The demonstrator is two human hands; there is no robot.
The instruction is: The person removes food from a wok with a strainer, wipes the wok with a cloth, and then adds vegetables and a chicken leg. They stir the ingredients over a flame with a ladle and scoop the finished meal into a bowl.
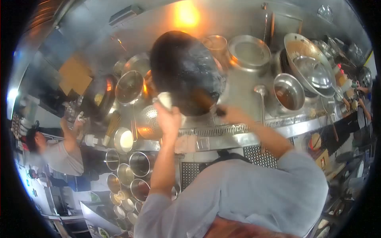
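At far left, a co-worker (pixel 65 156) in a pale shirt is seen beside the steel range, near a second wok (pixel 96 95). Metal canisters (pixel 141 164) are clustered below the range's edge, apparently grouped so that their contents can be reached quickly, and a container of white contents (pixel 126 140) is set just above them. A perforated strainer (pixel 148 120) is rested close to the cook's left hand (pixel 170 119), which is closed around a white cloth (pixel 164 100) at the near left side of a black wok (pixel 176 59); the cloth is presumably used to guard the fingers from hot metal, though whether a handle is covered by it cannot be told. The wok is held at the centre of the range, seemingly tipped so that its inner face is opened to the other hand. Over it, a brown tool (pixel 203 99), blurred, is held by the right hand (pixel 234 114), which appears closed on the tool's dark end. Farther right, a round pan (pixel 249 53), a ladle (pixel 260 91) and a pot of brown liquid (pixel 289 93) are placed, likely for easy reach, beside a large tilted pan (pixel 297 43) in which metal bowls (pixel 320 75) are stacked
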